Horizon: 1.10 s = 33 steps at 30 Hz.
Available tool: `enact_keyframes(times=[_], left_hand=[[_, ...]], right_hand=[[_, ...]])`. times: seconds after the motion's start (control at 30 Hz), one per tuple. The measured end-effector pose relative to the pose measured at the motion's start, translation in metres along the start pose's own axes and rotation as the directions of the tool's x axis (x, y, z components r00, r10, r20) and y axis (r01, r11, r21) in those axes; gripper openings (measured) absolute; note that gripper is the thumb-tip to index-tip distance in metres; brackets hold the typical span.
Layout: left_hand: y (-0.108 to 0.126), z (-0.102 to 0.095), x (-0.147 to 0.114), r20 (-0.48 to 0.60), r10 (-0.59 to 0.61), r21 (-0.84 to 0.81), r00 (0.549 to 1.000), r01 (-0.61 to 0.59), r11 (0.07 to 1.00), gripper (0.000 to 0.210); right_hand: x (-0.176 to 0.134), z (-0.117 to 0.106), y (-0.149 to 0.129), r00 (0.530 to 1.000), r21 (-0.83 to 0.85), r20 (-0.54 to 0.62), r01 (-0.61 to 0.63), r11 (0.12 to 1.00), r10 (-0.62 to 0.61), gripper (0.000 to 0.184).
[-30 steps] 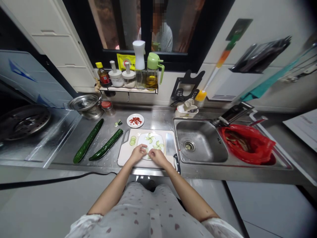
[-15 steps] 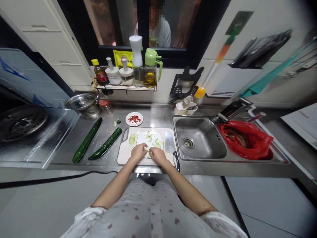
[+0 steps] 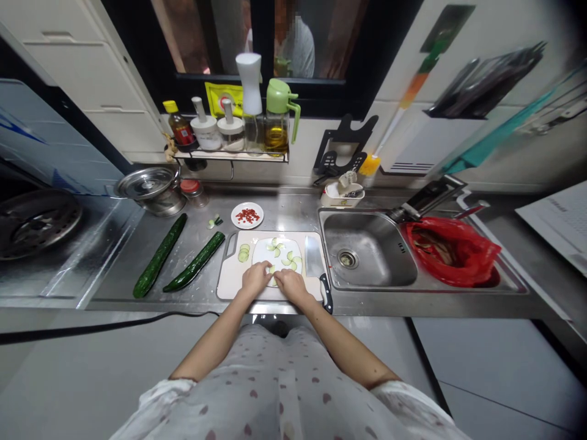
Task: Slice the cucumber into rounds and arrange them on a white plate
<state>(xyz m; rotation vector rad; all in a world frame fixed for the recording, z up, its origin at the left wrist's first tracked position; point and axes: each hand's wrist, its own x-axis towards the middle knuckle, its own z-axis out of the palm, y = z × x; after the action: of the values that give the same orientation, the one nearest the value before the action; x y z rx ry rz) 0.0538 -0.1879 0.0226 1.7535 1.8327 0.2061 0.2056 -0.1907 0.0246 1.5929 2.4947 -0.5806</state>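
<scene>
My left hand [image 3: 255,281] and my right hand [image 3: 292,287] meet over the near edge of a white plate [image 3: 262,249]. Their fingers are closed in pinches on pale green cucumber slices [image 3: 272,270], partly hidden by the fingertips. Further up the plate, cucumber slices [image 3: 276,247] lie fanned out like a pinwheel, and another such fan [image 3: 291,261] sits at the right. The plate rests on a cutting board [image 3: 229,284]. A short row of round cucumber slices [image 3: 244,252] lies left of the plate. On the right lies a knife [image 3: 314,256] with a black handle.
Two whole cucumbers [image 3: 160,256] lie left of the board. Behind it are a small dish [image 3: 247,224] of chopped red pieces and cucumber scraps [image 3: 214,221]. A sink [image 3: 373,244] and a red plastic bag [image 3: 452,250] are on the right. Condiments stand on a rack [image 3: 233,156].
The view has tilted slightly, shifting everything a little upward. Both hands stay over the plate's near edge, with small finger movements at the cucumber slices; more of the slices shows between the fingertips.
</scene>
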Motion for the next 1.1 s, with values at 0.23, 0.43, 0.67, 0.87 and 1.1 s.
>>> enact_keyframes(times=[0.23,0.43,0.67,0.87,1.1], left_hand=[[-0.0012,0.0017,0.001,0.002,0.0,0.01,1.0,0.0,1.0,0.032],[-0.0028,0.0034,0.0028,0.008,-0.001,0.013,1.0,0.001,1.0,0.032],[-0.0023,0.002,0.0026,0.013,-0.018,0.002,1.0,0.018,1.0,0.032],[-0.0021,0.0013,0.0017,0.01,-0.021,-0.013,1.0,0.021,1.0,0.032],[-0.001,0.0035,0.0016,0.009,-0.028,-0.019,1.0,0.028,0.999,0.031]], right_hand=[[0.0001,0.0,0.0004,1.0,0.022,0.001,0.005,1.0,-0.005,0.033],[-0.0046,-0.0023,0.0,0.999,0.018,-0.015,0.032,0.999,-0.032,0.032],[-0.0043,-0.0029,0.0,0.999,0.03,-0.007,0.035,0.999,-0.035,0.029],[-0.0047,-0.0011,-0.0005,0.999,0.036,-0.008,0.035,0.999,-0.035,0.027],[-0.006,0.0003,-0.0021,1.0,0.02,-0.009,0.028,0.999,-0.027,0.031]])
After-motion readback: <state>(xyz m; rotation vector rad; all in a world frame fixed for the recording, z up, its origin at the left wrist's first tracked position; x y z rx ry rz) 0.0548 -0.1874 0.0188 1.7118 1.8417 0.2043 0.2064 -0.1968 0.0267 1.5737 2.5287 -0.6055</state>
